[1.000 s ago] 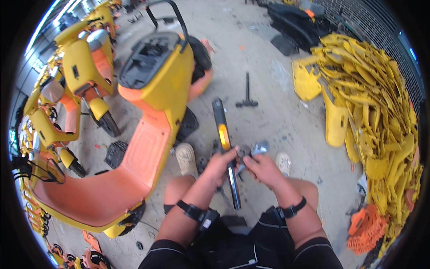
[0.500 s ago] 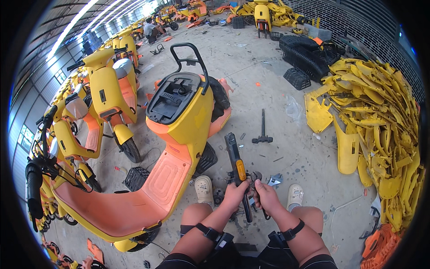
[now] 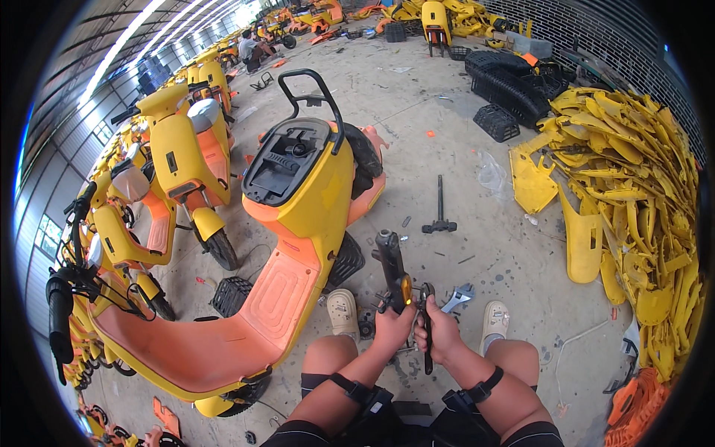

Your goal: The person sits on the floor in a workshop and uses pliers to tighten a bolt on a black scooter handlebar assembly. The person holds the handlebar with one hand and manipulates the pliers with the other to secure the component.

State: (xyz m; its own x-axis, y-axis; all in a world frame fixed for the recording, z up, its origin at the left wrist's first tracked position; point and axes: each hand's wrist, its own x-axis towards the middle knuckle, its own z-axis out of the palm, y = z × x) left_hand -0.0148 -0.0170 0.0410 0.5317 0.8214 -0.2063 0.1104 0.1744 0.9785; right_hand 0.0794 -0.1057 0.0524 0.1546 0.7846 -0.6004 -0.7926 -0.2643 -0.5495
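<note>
My left hand (image 3: pixel 392 328) is closed around a black fork-leg-like tube (image 3: pixel 389 257) that carries an amber reflector (image 3: pixel 407 289). The tube points up and away from me, its lower end hidden by my hands. Closed beside it, my right hand (image 3: pixel 445 332) grips a dark wrench (image 3: pixel 427 328), its head up and its handle hanging below the fingers. Whether the wrench touches the tube, I cannot tell. On the floor just right of my right hand lies a silver adjustable wrench (image 3: pixel 458 296). Small metal parts (image 3: pixel 366 325) lie between my feet, partly covered by my hands.
A yellow and orange scooter body (image 3: pixel 298 223) stands close on my left, more scooters (image 3: pixel 175 141) behind it. A black T-shaped steering stem (image 3: pixel 440 208) lies ahead. Yellow panels (image 3: pixel 625 186) are heaped on the right, near black baskets (image 3: pixel 497 123). A person (image 3: pixel 249 51) sits far off.
The tube has tipped and turned, so its reflector shows narrower and its lower end has gone from sight. The wrench in my right hand now stands more upright, its handle showing below.
</note>
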